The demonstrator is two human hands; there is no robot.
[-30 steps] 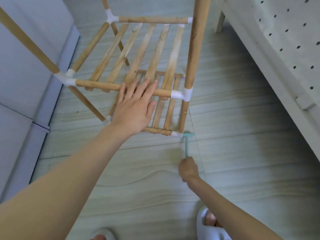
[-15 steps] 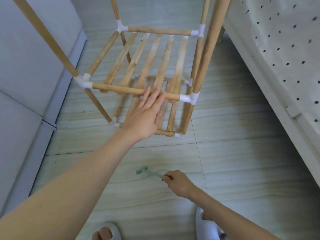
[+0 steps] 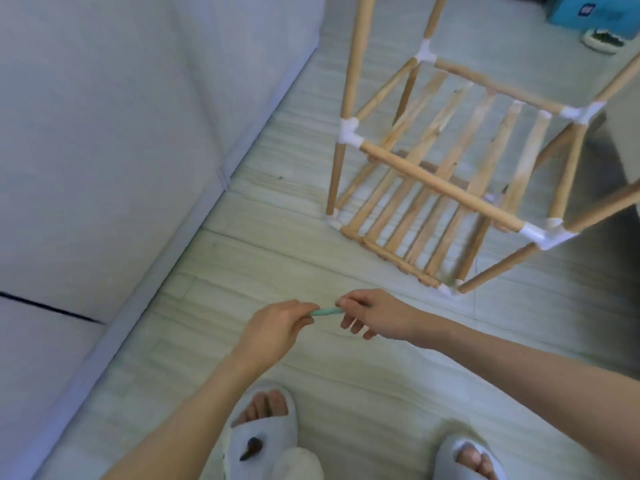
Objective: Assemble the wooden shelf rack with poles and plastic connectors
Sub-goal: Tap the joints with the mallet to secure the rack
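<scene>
Between our hands: we see a small teal tool, only a short length of its handle showing, level above the floor.
Left fingers: curled over one end of the teal tool; our left hand grips it.
Right fingers: thumb and forefinger pinch the other end; the remaining fingers of our right hand hang loosely curled below.
Forearms: both reach in from the lower edge and meet at the tool.
Slippers: a white slipper on each foot, low in the view.
Wooden shelf rack: stands on the floor beyond the hands, apart from them; two slatted tiers, round poles rising past the top edge.
Plastic connectors: white, seated at the corners where poles meet rails.
Surroundings: a pale wall panel to the left; a blue box at the far upper right, blurred.
</scene>
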